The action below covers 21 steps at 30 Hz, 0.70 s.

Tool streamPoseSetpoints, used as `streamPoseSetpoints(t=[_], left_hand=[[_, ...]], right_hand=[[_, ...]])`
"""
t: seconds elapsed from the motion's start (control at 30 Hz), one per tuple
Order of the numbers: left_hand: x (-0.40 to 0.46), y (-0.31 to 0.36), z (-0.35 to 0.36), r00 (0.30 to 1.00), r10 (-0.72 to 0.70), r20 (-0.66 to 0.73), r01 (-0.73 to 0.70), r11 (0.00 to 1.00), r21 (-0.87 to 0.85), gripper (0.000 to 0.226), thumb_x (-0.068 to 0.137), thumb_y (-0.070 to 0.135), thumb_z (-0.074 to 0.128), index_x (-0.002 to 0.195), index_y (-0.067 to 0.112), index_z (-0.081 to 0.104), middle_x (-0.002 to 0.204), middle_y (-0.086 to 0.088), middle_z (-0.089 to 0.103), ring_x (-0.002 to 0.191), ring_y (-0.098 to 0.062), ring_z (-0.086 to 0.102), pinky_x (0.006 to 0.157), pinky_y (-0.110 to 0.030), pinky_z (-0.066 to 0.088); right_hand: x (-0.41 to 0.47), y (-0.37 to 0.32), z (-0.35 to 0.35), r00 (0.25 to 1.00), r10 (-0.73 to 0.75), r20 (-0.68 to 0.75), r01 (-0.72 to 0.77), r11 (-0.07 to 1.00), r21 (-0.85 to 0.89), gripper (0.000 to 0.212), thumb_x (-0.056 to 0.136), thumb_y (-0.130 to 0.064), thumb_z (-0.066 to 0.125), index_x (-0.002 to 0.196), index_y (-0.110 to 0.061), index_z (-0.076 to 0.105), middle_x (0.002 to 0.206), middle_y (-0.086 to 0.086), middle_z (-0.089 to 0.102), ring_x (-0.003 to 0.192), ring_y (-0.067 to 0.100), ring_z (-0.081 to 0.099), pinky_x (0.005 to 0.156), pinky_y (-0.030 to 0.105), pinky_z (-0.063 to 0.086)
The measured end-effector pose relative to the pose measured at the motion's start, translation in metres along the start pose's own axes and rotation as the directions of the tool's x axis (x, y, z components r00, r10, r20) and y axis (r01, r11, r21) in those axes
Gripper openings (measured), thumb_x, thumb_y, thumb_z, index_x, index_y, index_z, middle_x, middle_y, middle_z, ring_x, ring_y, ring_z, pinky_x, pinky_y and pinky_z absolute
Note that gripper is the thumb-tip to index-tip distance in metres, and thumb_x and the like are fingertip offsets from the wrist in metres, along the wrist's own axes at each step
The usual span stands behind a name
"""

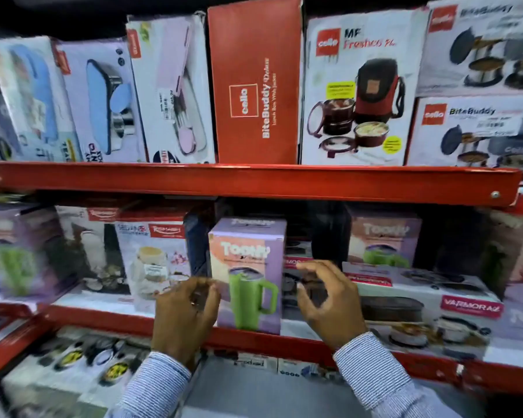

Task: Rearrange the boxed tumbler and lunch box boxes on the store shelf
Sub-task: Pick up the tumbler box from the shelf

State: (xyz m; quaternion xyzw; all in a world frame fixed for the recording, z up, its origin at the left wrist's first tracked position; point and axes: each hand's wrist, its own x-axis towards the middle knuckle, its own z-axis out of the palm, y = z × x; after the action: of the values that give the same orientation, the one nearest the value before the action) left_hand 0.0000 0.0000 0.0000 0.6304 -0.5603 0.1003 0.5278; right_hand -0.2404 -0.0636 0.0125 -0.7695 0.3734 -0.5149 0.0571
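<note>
A tall lilac cardboard box printed with a green handled tumbler stands upright at the front edge of the red metal shelf, on its lower tier, and serves here as the landmark; the left hand hangs just to the left of that box with its fingers curled loosely inward, half open, fingertips close to the box's left edge though whether they touch it cannot be told, and it grips nothing; the right hand hangs just to the right of the box, thumb and fingers spread in a wide curve, likewise empty and apart from the cardboard; both wrists wear blue-and-white striped sleeves; behind and to the right of the landmark box, deeper on the same tier, sits a second lilac tumbler box; lower right of it lies a flat white lunch box carton with a red label; to the left stands a white box picturing a jar; above it, on the upper tier, an upright plain red lunch box carton stands between white picture-printed cartons.
</note>
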Motion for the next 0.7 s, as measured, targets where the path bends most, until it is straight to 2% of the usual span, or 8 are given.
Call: streamPoseSetpoints(t=[0.07,0.13,0.27,0.37,0.43,0.5,0.6,0.7], left_hand=[[0.002,-0.003,0.006,0.994,-0.085,0.071,0.087,0.996,-0.026,0.014,0.075,0.041,0.058,0.08,0.033,0.069,0.07,0.0,0.077,0.063,-0.018,0.071,0.067,-0.031,0.056],[0.003,-0.01,0.017,0.978,-0.125,0.166,0.127,0.992,-0.003,0.025,0.075,0.04,0.063,0.089,0.021,0.07,0.078,-0.005,0.076,0.071,-0.027,0.069,0.067,-0.029,0.046],[0.003,-0.023,0.031,0.964,-0.121,0.236,0.151,0.982,-0.11,0.03,0.079,0.036,0.073,0.088,0.012,0.059,0.068,0.001,0.063,0.064,-0.025,0.062,0.061,-0.029,0.042],[-0.003,-0.022,0.03,0.975,-0.083,0.205,0.132,0.962,-0.239,0.027,0.079,0.031,0.079,0.09,0.013,0.063,0.078,0.0,0.074,0.072,-0.015,0.072,0.063,-0.028,0.056],[-0.012,-0.014,0.025,0.987,-0.057,0.148,0.103,0.941,-0.322,0.027,0.08,0.031,0.08,0.094,0.014,0.065,0.083,0.0,0.077,0.076,-0.013,0.075,0.069,-0.035,0.064],[-0.022,-0.004,0.016,0.997,-0.034,0.075,0.06,0.925,-0.375,0.037,0.078,0.03,0.082,0.106,0.01,0.067,0.089,-0.003,0.078,0.081,-0.013,0.077,0.075,-0.037,0.065],[-0.047,0.009,0.002,0.998,0.057,-0.04,-0.068,0.928,-0.366,0.046,0.074,0.027,0.085,0.107,0.001,0.067,0.088,-0.012,0.076,0.079,-0.02,0.075,0.073,-0.031,0.061],[-0.084,0.015,-0.007,0.977,0.169,-0.13,-0.202,0.93,-0.308,0.033,0.069,0.025,0.085,0.09,0.008,0.065,0.08,-0.009,0.072,0.073,-0.014,0.069,0.072,-0.021,0.054]], right_hand=[[-0.003,0.002,0.015,0.979,0.198,0.052,-0.202,0.976,0.082,0.039,0.075,-0.023,0.075,0.113,-0.022,0.065,0.11,-0.004,0.069,0.097,0.011,0.066,0.088,0.035,0.057],[-0.007,0.003,0.027,0.944,0.296,0.145,-0.315,0.94,0.134,0.052,0.072,-0.03,0.081,0.121,-0.023,0.063,0.115,-0.002,0.072,0.101,0.013,0.068,0.092,0.037,0.057],[-0.006,0.01,0.041,0.907,0.356,0.226,-0.404,0.888,0.22,0.062,0.071,-0.036,0.082,0.128,-0.024,0.061,0.121,-0.001,0.072,0.109,0.013,0.068,0.099,0.042,0.055],[-0.013,0.012,0.04,0.928,0.336,0.162,-0.369,0.886,0.28,0.058,0.073,-0.033,0.082,0.127,-0.028,0.062,0.123,-0.002,0.071,0.112,0.011,0.067,0.1,0.044,0.055],[-0.022,0.005,0.032,0.948,0.296,0.116,-0.318,0.881,0.351,0.054,0.074,-0.027,0.083,0.123,-0.036,0.062,0.122,-0.006,0.071,0.111,0.008,0.067,0.098,0.042,0.056],[-0.032,-0.004,0.017,0.971,0.236,0.044,-0.233,0.884,0.404,0.053,0.075,-0.029,0.082,0.121,-0.044,0.061,0.12,-0.007,0.071,0.108,0.01,0.069,0.093,0.04,0.058],[-0.055,-0.011,-0.007,0.991,0.104,-0.083,-0.068,0.931,0.359,0.042,0.077,-0.027,0.078,0.115,-0.03,0.062,0.11,0.002,0.07,0.103,0.017,0.069,0.087,0.043,0.059],[-0.087,-0.02,-0.032,0.985,-0.037,-0.168,0.075,0.972,0.221,0.033,0.075,-0.027,0.074,0.105,-0.021,0.061,0.1,-0.009,0.065,0.1,-0.006,0.062,0.083,0.015,0.051]])
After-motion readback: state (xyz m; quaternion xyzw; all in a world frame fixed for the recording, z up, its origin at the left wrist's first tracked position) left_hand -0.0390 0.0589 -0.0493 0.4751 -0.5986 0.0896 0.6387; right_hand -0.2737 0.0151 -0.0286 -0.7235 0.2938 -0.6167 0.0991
